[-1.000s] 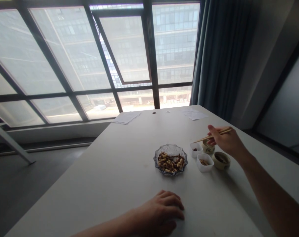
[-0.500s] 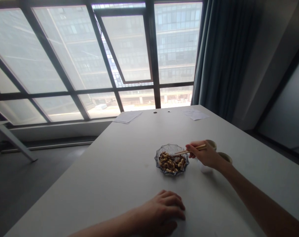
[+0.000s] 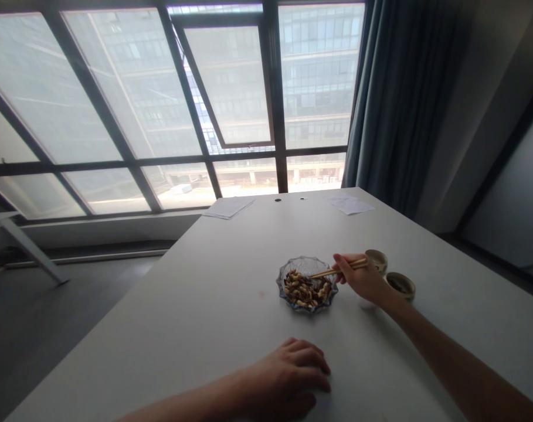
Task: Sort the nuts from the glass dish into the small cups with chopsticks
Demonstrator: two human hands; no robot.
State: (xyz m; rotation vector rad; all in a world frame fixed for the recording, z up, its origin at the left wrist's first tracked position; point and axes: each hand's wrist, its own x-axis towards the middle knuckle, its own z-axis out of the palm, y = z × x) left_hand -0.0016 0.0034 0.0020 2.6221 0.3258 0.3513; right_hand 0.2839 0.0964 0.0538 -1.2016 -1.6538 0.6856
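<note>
Chopsticks point(image 3: 326, 272) sit pinched between right fingers point(image 3: 342, 261), tips over the glass bowl point(image 3: 302, 264); left fingers point(image 3: 309, 356) curl loosely, empty.

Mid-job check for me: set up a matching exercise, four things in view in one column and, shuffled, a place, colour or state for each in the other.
Things
1. chopsticks
2. glass bowl
3. left hand
4. curtain

Descriptions
A. dark blue, beside the window
B. contains brown and yellowish pieces
C. palm down at the white table
D. in the grip of the right hand

Pairs: 1-D, 2-B, 3-C, 4-A
</note>
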